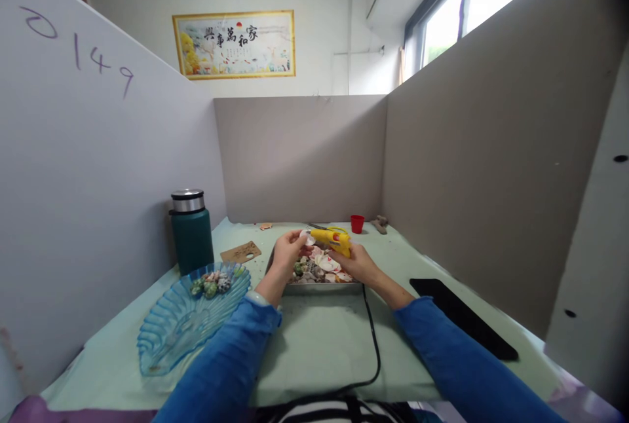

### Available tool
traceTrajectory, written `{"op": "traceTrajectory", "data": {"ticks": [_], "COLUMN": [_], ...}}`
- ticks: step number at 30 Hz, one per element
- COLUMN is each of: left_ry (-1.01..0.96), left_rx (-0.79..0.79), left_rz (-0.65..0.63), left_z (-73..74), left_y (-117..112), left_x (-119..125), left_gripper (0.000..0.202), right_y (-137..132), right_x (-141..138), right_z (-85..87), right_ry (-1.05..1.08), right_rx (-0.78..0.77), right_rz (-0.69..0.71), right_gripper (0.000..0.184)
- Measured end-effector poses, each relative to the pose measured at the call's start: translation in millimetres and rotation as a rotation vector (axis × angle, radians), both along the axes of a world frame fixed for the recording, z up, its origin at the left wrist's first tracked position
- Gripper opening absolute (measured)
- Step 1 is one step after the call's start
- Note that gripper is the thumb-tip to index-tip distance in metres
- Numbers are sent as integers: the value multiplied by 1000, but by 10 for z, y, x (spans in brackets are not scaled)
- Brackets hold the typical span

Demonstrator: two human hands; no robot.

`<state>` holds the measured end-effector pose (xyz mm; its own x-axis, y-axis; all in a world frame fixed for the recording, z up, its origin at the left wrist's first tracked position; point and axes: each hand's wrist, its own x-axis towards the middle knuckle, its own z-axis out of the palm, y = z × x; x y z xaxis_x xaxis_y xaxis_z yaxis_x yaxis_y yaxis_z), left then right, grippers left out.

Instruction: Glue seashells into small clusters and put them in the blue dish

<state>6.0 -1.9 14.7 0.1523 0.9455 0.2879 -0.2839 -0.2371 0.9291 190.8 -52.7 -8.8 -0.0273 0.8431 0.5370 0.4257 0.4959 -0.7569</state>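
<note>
My right hand (358,262) grips a yellow glue gun (331,238), its nozzle pointing left at a small pale shell (308,238). My left hand (288,249) pinches that shell between thumb and fingers. Both hands hover over a metal tray (319,288) filled with several mixed shells. The gun's black cord (372,338) trails from under my right wrist toward me across the table.
A blue glass shell-shaped dish (181,325) with a few shells lies front left, a teal flask (191,230) behind it. A brown card tag (240,253), a red cup (357,223) and a black flat object (462,318) lie on the pale green cloth. Partition walls enclose three sides.
</note>
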Motion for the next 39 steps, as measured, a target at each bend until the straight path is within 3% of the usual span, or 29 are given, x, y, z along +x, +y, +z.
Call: {"op": "traceTrajectory", "data": {"ticks": [11,18,22,26,39], "left_ry": [83,290,414,438,124], "left_rx": [96,277,407,437,104], "left_rz": [101,277,384,446,176], "left_z": [-11,-103,-99,-82,-12], "left_y": [-1,95,71,37,58], "left_x": [19,21,-11,-29,-14], "left_gripper": [26,15,11,10,16], "right_y": [-75,-72,-86,-106,-76], "right_x": [-7,-1,-13,-16,-29], "right_z": [-27,-74,-70,-64,-33], "right_ry": [-266,-412,-438,-431,-248], "right_rx": [218,272,279,279,336], "right_rz": [-125,-182,-196,-181,-194], "right_gripper": [28,29,28,27,34]}}
